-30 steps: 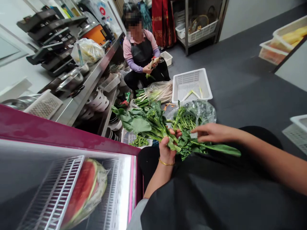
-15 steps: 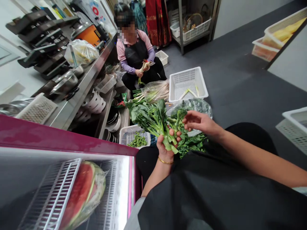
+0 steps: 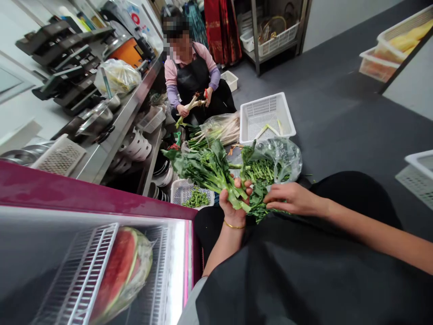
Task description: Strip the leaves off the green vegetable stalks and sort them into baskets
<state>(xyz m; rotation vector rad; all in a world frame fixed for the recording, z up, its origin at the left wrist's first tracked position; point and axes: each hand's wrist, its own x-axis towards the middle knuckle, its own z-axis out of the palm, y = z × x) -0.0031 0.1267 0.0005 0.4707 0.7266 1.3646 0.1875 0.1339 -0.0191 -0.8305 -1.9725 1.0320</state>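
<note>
My left hand [image 3: 234, 208], with a gold bracelet at the wrist, is wrapped round a bunch of leafy green stalks [image 3: 210, 170] whose leaves point up and left. To its right, my right hand [image 3: 287, 198] has its fingers bent down at loose green leaves [image 3: 259, 201]; whether it grips one is hidden. Behind the hands lies an open clear plastic bag [image 3: 289, 158] with more green stalks. A white basket [image 3: 176, 194] left of my left hand holds cut green pieces [image 3: 196, 198].
Across from me a person [image 3: 192, 74] in a black apron handles spring onions. A white crate [image 3: 287, 115] stands on the floor behind the bag. At left are a steel counter [image 3: 117, 131] and a lit fridge with cut watermelon [image 3: 115, 271].
My right hand has moved down from beside the bunch to the leaves. The bunch in my left hand leans further left. The other person's hands have moved apart.
</note>
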